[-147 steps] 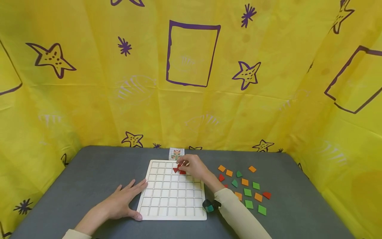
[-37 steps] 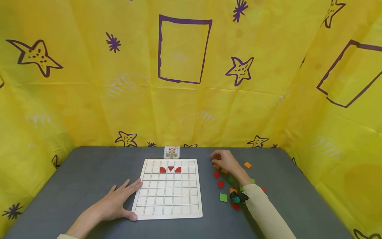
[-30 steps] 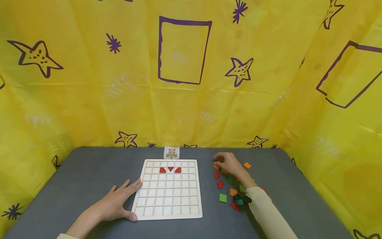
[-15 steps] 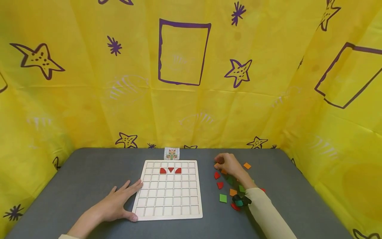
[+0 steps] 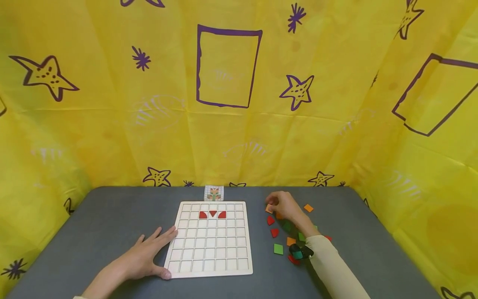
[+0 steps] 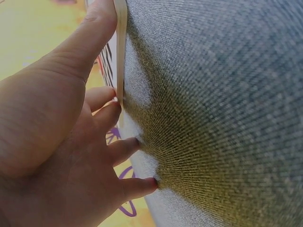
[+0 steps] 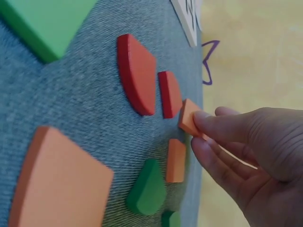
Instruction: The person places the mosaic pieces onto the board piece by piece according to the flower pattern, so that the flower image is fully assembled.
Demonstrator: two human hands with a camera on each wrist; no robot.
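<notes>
Left hand (image 5: 143, 255), fingers spread, rests against the board (image 5: 209, 253)'s left edge; three red tiles (image 5: 213, 214) sit on the board; and right of the board, the right hand (image 5: 284, 206) has its grip clamped on an orange tile (image 7: 188, 117)! Seemingly a pick-up, calling for a clean lift; unlike five seconds earlier, that hand is off the board.

The right hand (image 5: 285, 206) is pinching an orange square tile (image 7: 187, 117) to the right of a pale gridded board (image 5: 210, 241). The board is lying flat, touching the left hand (image 5: 140, 258), its second-farthest row holding a red triangle (image 5: 213, 213) between two curved-edged red tiles (image 5: 203, 215).
</notes>
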